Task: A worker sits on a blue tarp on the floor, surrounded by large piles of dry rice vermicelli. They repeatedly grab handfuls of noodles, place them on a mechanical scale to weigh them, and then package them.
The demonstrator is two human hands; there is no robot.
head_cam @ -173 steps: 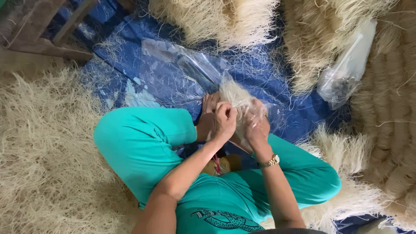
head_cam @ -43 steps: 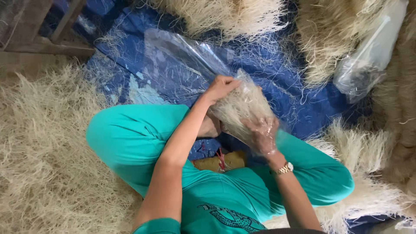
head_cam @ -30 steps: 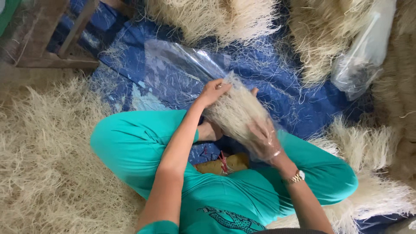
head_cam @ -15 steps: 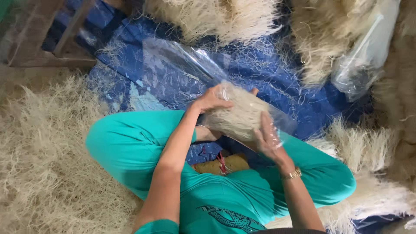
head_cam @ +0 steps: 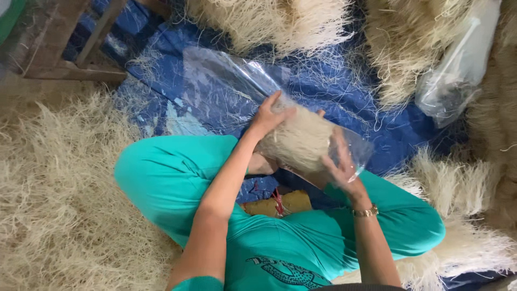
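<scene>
Clear plastic bag [head_cam: 344, 153], one noodle bundle [head_cam: 299, 143] inside, gripped by two hands: left [head_cam: 269, 114], right [head_cam: 340, 170]

A small home-style noodle workshop, worked on the floor: pale heaps of dried vermicelli [head_cam: 59, 215] lie all around a blue tarpaulin [head_cam: 344, 91] spread as a work surface, clear plastic bags [head_cam: 458, 64] wait among the piles, and the legs of a rough wooden frame [head_cam: 70, 54] stand at the edge, with the worker sitting cross-legged in the middle
</scene>
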